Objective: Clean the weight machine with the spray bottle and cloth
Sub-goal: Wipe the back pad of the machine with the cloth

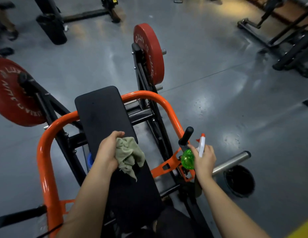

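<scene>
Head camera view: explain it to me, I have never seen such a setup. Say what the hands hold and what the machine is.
This single picture comes from a camera worn on a person's head, looking down at their own bare hands; no robot is involved. The left hand grips a crumpled greenish cloth over the long black pad of a gym weight machine. The right hand holds a spray bottle, green body and white trigger head, beside the orange frame. Red weight plates hang on both sides. A black bucket stands on the grey floor at the right.
</scene>
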Available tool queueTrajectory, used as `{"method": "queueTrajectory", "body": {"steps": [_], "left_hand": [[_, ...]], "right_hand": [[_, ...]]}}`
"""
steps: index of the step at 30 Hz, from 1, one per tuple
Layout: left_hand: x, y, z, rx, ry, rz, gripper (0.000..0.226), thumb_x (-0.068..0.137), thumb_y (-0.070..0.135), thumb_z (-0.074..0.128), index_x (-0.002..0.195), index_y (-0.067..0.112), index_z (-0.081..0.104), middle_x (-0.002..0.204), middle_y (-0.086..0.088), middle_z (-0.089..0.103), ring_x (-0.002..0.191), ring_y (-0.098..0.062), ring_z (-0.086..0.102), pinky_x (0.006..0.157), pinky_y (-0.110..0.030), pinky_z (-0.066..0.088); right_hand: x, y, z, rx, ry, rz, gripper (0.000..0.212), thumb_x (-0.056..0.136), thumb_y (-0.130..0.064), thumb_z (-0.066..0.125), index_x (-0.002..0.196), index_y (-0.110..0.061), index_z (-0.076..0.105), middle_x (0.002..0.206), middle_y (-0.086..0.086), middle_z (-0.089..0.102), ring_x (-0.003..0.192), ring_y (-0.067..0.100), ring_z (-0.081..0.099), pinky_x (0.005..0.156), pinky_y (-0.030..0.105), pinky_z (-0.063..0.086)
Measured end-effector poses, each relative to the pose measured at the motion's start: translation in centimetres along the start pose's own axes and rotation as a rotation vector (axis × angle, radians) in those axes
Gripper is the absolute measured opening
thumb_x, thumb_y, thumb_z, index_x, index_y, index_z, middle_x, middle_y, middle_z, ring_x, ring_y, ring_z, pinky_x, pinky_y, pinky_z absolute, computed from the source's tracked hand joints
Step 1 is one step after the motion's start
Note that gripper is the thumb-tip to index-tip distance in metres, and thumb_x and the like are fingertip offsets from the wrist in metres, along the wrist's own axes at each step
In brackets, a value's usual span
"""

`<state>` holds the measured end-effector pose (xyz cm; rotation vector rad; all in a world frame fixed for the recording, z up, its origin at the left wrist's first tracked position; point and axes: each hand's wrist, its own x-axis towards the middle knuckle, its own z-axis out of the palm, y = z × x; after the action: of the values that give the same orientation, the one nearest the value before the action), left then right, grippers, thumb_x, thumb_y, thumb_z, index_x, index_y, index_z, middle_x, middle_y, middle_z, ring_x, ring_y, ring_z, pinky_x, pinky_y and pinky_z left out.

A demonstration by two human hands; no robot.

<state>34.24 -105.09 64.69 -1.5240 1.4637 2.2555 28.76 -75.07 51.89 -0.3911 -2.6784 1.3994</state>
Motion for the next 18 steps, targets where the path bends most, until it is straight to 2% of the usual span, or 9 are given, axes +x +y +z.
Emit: {"method": "queueTrajectory", "body": {"steps": [2,4,7,10,13,16,18], "left_hand": [[0.4,-0.9,-0.8,-0.013,-0.002,-0.026,0.014,0.086,0.027,0.07,0.09,0.014,0.072,0.087,-0.014,0.069,0.086,-0.032,0.069,0.093,-0.052,0.055],[0.7,-1.7,-1.5,-0.015,-0.002,-0.055,0.015,0.084,0.029,0.072,0.089,0.015,0.073,0.091,-0.015,0.07,0.09,-0.034,0.07,0.095,-0.053,0.055],[1.0,-2.6,-2.1,-0.009,0.022,-0.086,0.016,0.085,0.03,0.072,0.09,0.014,0.074,0.089,-0.015,0.072,0.094,-0.034,0.069,0.095,-0.052,0.055],[1.0,-2.8,-2.4,-0.023,0.025,-0.097,0.019,0.086,0.03,0.071,0.096,0.014,0.074,0.087,-0.014,0.07,0.092,-0.033,0.069,0.094,-0.052,0.056],[0.8,-3.0,-2.4,-0.036,0.046,-0.096,0.013,0.088,0.025,0.07,0.089,0.012,0.072,0.082,-0.014,0.069,0.087,-0.033,0.068,0.092,-0.051,0.057],[0.3,-2.8,-1.8,-0.027,0.03,-0.065,0.012,0.092,0.022,0.067,0.092,0.011,0.072,0.069,-0.01,0.071,0.074,-0.027,0.069,0.08,-0.043,0.058],[0.2,-2.6,-1.4,-0.004,0.03,-0.041,0.015,0.09,0.023,0.068,0.097,0.01,0.073,0.073,-0.011,0.073,0.077,-0.028,0.071,0.084,-0.045,0.06]], "right_hand": [[0.0,0.1,0.6,0.005,-0.019,-0.032,0.03,0.08,-0.034,0.085,0.089,-0.012,0.068,0.084,0.005,0.059,0.075,0.023,0.059,0.07,0.044,0.051],[0.2,0.2,0.9,0.009,-0.047,-0.062,0.028,0.078,-0.03,0.087,0.078,-0.019,0.061,0.08,0.002,0.057,0.071,0.019,0.056,0.066,0.033,0.045],[0.7,0.1,0.7,0.055,-0.065,-0.057,0.034,0.074,-0.029,0.09,0.073,-0.027,0.057,0.076,-0.002,0.057,0.069,0.006,0.054,0.065,0.016,0.039],[1.5,0.0,0.1,0.073,-0.121,-0.042,0.032,0.073,-0.03,0.091,0.074,-0.028,0.058,0.072,-0.005,0.059,0.069,0.005,0.055,0.064,0.018,0.041],[1.4,0.8,-0.3,0.088,-0.17,0.002,0.03,0.072,-0.034,0.09,0.091,-0.026,0.068,0.077,-0.008,0.065,0.074,0.004,0.06,0.071,0.027,0.05],[0.6,1.0,-0.4,0.108,-0.181,0.019,0.054,0.071,-0.033,0.091,0.119,-0.028,0.068,0.097,-0.009,0.068,0.093,0.012,0.065,0.085,0.035,0.056],[0.3,1.0,-0.5,0.107,-0.166,0.027,0.065,0.07,-0.028,0.092,0.129,-0.027,0.064,0.109,-0.008,0.065,0.102,0.013,0.063,0.093,0.038,0.054]]}}
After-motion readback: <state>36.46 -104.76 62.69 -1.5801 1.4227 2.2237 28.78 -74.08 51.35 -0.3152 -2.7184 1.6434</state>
